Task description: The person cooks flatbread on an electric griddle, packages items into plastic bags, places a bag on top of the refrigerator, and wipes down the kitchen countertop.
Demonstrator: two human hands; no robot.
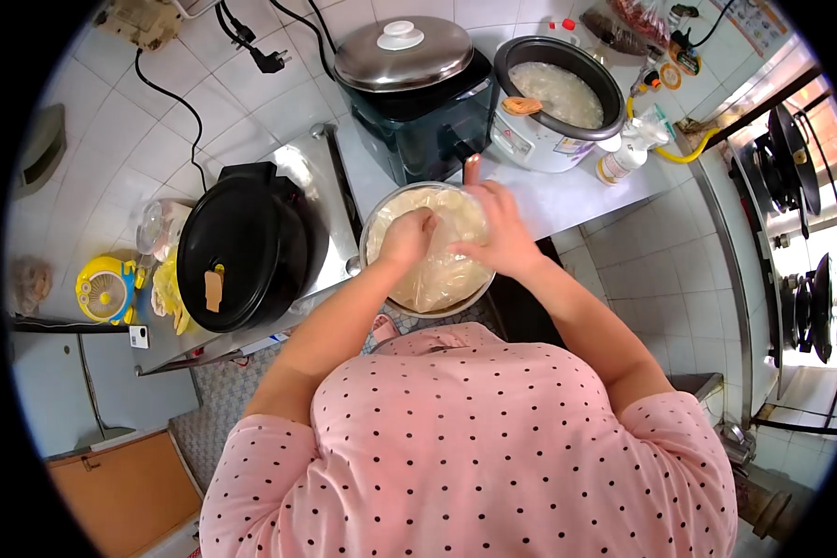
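A round bowl (482, 296) holds a pale, dough-like mass under clear, wrinkled plastic film (442, 279). My left hand (407, 238) is over the middle of it, its fingers curled closed on the film. At the bowl's right side, my right hand (504, 228) has its fingers apart. Its thumb lies over the film, while the other fingers reach past the far right rim. What is under the film shows only dimly.
Behind the bowl stand a dark cooker with a steel lid (405, 58) and a rice cooker (535, 149) full of whitish food. A black lidded pot (242, 251) and a yellow fan (107, 290) are on the left. A white bottle (620, 163) stands right.
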